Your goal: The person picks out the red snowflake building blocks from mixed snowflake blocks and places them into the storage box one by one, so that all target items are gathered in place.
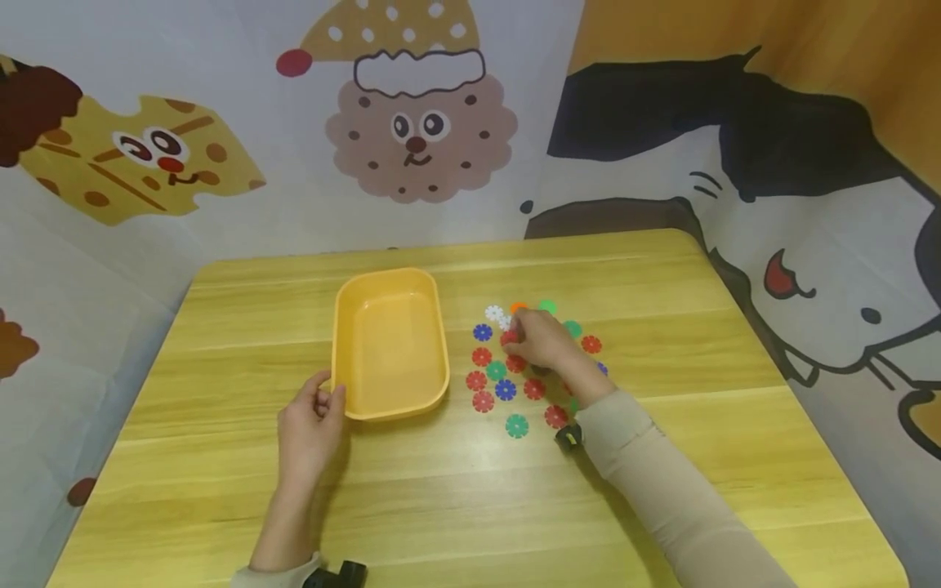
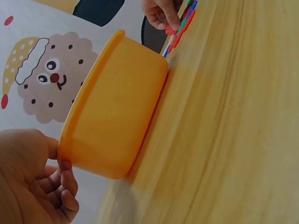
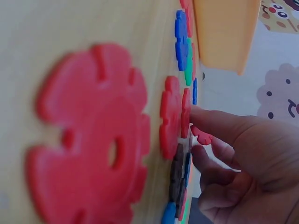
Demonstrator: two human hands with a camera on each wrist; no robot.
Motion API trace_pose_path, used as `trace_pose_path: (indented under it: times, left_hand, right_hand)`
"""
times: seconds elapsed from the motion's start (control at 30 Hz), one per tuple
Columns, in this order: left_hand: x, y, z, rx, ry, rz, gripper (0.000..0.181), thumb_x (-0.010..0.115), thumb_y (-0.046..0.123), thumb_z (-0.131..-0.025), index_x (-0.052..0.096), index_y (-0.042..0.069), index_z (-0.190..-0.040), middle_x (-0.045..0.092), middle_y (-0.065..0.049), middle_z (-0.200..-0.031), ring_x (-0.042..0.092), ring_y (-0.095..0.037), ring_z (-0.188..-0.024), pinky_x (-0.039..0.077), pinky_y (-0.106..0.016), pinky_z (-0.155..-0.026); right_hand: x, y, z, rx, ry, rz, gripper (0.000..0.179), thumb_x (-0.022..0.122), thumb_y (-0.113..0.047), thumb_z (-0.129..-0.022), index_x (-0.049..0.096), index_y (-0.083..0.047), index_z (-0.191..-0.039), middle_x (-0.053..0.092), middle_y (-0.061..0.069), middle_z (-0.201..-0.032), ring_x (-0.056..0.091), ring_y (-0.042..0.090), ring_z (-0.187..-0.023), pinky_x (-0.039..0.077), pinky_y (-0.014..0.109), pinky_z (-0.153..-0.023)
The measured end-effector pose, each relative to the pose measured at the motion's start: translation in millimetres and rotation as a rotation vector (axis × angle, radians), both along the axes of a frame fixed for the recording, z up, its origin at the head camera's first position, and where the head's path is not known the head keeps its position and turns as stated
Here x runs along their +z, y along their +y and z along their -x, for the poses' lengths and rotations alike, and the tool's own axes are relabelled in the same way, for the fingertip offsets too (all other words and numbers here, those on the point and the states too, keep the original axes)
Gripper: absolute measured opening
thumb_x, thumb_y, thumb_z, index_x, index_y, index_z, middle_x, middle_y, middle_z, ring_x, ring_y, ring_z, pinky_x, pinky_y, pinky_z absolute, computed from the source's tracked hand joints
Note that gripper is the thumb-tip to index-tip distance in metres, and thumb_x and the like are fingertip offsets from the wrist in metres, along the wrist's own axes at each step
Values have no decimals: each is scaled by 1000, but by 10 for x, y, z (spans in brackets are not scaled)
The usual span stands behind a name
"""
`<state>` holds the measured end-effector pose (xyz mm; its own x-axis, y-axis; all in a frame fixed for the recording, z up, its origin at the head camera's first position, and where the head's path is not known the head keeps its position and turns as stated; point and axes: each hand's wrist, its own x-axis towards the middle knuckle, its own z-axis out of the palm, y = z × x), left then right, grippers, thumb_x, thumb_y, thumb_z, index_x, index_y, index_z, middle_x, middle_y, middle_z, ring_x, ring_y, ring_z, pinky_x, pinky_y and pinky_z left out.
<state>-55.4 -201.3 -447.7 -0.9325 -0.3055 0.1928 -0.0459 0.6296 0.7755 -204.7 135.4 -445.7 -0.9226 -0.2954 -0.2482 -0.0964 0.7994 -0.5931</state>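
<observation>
At the near left corner of a yellow plastic tray (image 1: 392, 412), my left hand (image 1: 312, 425) pinches the rim between thumb and fingers. In the left wrist view this hand (image 2: 39, 179) grips the lip of the tray (image 2: 114, 102), whose base sits at the tabletop. My right hand (image 1: 546, 339) is over the far part of a spread of notched plastic discs. Between its thumb and fingers it pinches a red disc (image 3: 203, 136), tilted, seen in the right wrist view. Other red discs (image 3: 169, 116) and a blue disc (image 3: 181, 39) lie flat near the fingers.
Several loose discs lie right of the tray, among them a green one (image 1: 517, 425), a white one (image 1: 494, 313) and an orange one (image 1: 519, 307). The wooden table (image 1: 441, 506) meets a cartoon-printed cloth (image 1: 294, 220) behind. Some discs are hidden under the right forearm.
</observation>
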Motion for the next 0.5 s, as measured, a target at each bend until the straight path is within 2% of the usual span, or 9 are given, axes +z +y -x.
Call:
trace_pose_path:
  times: [0.17, 0.3, 0.43, 0.5]
  left_hand:
    - [-9, -10, 0, 3, 0, 3, 34, 64, 7, -98, 61, -11, -127, 64, -12, -77, 55, -13, -62, 45, -17, -54]
    - [-3, -17, -1, 0, 2, 4, 34, 64, 6, -98, 62, -11, -127, 64, -12, -77, 54, -13, -62, 45, -17, -54]
    - [-17, -15, 7, 2, 10, 8, 34, 65, 6, -97, 62, -11, -127, 64, -11, -76, 54, -13, -61, 45, -17, -54]
    - [-26, -9, 15, 4, 11, 7, 35, 65, 6, -97, 61, -11, -128, 64, -11, -76, 55, -13, -62, 45, -16, -54]
  right_hand:
    - [-25, 16, 6, 52, 27, 20, 29, 77, -21, -92, 57, -10, -110, 64, 6, -85, 60, 21, -67, 53, 31, -58]
    - [-29, 32, 19, 92, 53, 26, 31, 79, -19, -90, 63, -9, -115, 66, 5, -88, 62, 20, -74, 54, 32, -67]
    - [-22, 38, 28, 129, 80, 13, 27, 79, -20, -90, 68, -8, -111, 66, 3, -90, 61, 19, -78, 54, 33, -72]
    - [-25, 39, 29, 140, 89, 13, 23, 78, -23, -91, 68, -9, -105, 65, 2, -86, 60, 18, -74, 53, 32, -68]
